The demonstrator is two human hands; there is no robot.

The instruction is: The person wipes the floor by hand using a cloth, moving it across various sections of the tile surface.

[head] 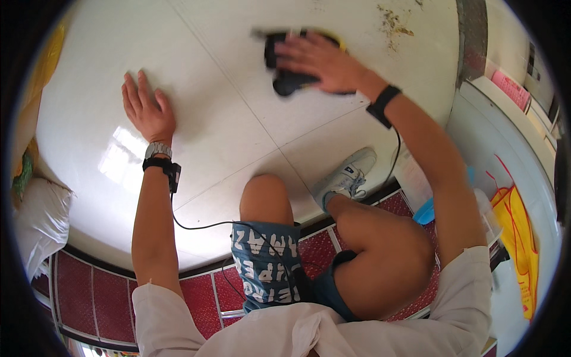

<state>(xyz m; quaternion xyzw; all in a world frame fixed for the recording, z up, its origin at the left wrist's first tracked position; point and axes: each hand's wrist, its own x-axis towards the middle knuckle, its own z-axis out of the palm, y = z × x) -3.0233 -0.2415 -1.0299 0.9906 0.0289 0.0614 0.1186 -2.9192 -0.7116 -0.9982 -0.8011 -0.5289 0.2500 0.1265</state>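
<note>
My left hand (149,111) rests palm down on the pale tiled floor (214,120), holding nothing, with its fingers somewhat apart. Farther forward and to the right, my right hand (319,62) lies over a black-and-yellow object (284,85), its fingers curving across the top. Motion blur on both the hand and the object leaves the object's exact kind unclear; it may be a hand-held tool. My palm hides its middle part. A knee (267,194) and a sneaker (345,174) are on the tiles closer to my body.
A brown and dark stain (395,24) marks the floor at the upper right. Red cabinet panels (196,299) run behind my legs. To the right are a pale blue panel (482,120), a yellow bag (515,236) and a blue-rimmed plastic container (426,212). A white sack (42,218) sits at the left. A cable (200,226) crosses my thigh.
</note>
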